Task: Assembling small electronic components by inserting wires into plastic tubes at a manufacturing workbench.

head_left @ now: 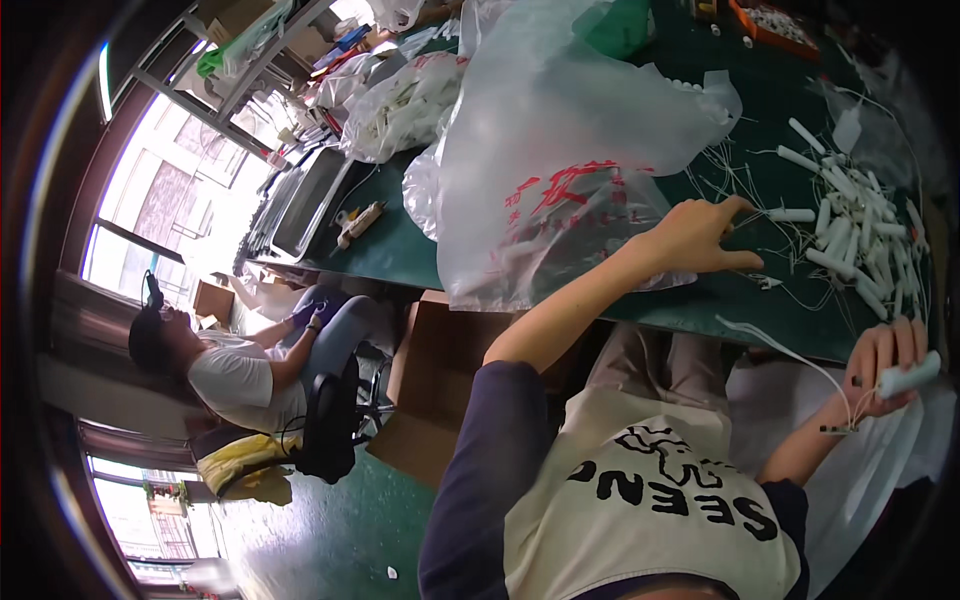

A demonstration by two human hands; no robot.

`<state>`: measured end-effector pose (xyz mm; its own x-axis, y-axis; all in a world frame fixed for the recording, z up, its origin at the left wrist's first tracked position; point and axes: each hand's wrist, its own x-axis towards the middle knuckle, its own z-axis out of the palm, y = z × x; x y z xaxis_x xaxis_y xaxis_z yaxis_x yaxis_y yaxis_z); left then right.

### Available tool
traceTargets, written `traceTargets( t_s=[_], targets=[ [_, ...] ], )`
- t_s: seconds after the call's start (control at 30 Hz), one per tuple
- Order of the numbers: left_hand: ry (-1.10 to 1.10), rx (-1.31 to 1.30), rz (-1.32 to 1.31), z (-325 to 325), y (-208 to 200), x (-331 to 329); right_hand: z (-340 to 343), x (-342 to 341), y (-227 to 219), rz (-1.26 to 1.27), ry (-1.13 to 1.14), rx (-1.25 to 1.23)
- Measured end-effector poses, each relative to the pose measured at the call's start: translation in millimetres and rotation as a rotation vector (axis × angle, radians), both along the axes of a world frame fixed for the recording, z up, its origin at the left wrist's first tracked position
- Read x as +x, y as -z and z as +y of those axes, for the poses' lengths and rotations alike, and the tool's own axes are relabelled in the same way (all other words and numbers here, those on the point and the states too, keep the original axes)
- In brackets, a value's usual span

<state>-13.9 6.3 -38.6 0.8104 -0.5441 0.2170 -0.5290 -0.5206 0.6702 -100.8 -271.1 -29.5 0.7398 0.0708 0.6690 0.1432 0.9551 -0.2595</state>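
At a green table (390,240), left hand (708,232) spread near wires (728,168), right hand (882,362) gripping white cylinder (912,374), palm hidden.

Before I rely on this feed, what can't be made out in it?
All in the head view:
- The far side of the white tube in the right hand: turned away from the camera.
- Lower pieces in the white pile: covered by those on top.
- The table just behind the plastic bag: blocked by the bag.
- Pieces in the orange tray: too small to identify.
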Motion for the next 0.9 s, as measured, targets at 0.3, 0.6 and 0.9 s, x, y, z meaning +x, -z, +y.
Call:
traceTargets(
  t_s=[0.3,0.6,0.9],
  targets=[
    [0.025,-0.267,0.213,20.2,-2.4,-2.7,49.9,-7.6,7.9,0.216,0.269,-0.602],
    [0.162,-0.410,0.338,-5.6,-36.7,-28.4,74.0,-7.4,31.8,0.284,0.570,-1.320],
    [0.241,-0.129,0.050,-15.8,-46.1,-29.6,75.8,-9.2,28.9,0.225,0.695,-1.398]
  ],
)
